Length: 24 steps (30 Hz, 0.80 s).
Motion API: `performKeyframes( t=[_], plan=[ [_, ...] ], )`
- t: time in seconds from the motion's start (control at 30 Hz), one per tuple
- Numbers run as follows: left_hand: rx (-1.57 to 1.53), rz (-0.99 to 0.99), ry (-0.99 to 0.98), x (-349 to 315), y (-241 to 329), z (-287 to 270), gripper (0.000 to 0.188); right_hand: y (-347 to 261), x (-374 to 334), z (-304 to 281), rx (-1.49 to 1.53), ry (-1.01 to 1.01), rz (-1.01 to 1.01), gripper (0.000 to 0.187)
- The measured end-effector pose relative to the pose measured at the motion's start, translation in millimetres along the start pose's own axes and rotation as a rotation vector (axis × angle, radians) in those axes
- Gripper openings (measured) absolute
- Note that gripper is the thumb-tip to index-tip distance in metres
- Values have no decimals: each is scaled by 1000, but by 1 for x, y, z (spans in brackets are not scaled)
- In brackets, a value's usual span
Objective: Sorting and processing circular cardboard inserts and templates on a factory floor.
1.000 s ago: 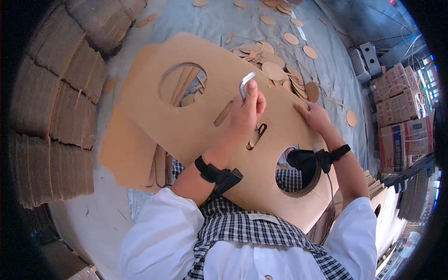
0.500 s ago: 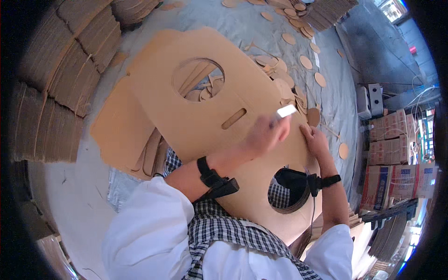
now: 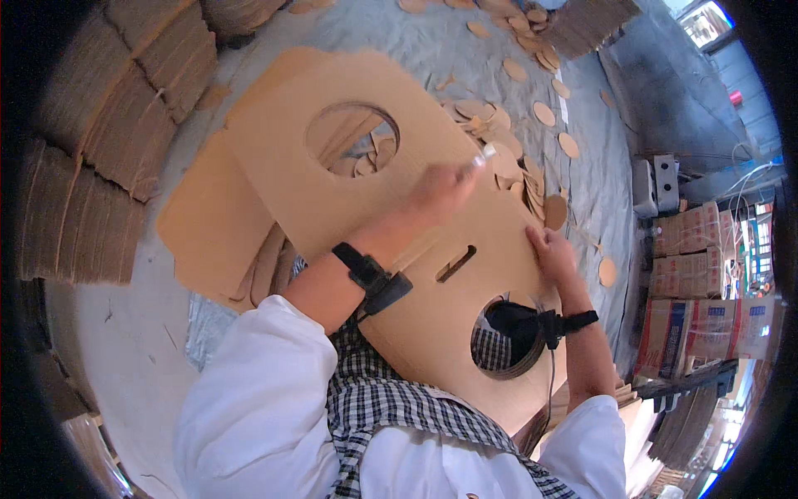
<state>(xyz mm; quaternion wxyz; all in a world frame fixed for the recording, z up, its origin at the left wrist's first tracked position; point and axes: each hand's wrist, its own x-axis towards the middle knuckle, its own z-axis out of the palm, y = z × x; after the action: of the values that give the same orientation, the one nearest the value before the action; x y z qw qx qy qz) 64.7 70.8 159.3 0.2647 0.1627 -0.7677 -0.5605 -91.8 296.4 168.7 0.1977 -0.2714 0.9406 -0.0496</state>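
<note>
A large brown cardboard sheet (image 3: 283, 133) lies across my lap, with a round hole at each end and slots between them. Layered rims round the holes suggest several sheets stacked together. Over its middle, my left hand (image 3: 445, 193) is closed and blurred by motion, gripping a small white object (image 3: 482, 156) whose kind I cannot make out. My right hand (image 3: 553, 254) holds the sheet's right edge, thumb on top and the other fingers partly hidden. A narrow slot (image 3: 457, 264) shows between my left wrist and the near hole.
Loose cardboard discs (image 3: 544, 114) and offcuts lie beyond the sheet on the grey floor covering (image 3: 582, 158). Tall cardboard stacks (image 3: 125, 116) stand at left. More cut cardboard (image 3: 212, 224) lies under the sheet's left side. Printed cartons (image 3: 686, 274) are piled at right.
My left hand has moved up and left across the sheet with the white object, uncovering the near slot and covering the farther one. My right hand stays on the edge.
</note>
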Motion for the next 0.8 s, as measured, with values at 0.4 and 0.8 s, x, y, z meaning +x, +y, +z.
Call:
performKeyframes(
  t=[0.4, 0.8],
  plan=[
    [-268, 101, 277, 2, 2, -14, 60, 1, -5, -2, 63, 79, -10, 72],
    [-251, 35, 24, -15, -19, -4, 43, -8, -21, -19, -16, 159, 57, 68]
  ],
)
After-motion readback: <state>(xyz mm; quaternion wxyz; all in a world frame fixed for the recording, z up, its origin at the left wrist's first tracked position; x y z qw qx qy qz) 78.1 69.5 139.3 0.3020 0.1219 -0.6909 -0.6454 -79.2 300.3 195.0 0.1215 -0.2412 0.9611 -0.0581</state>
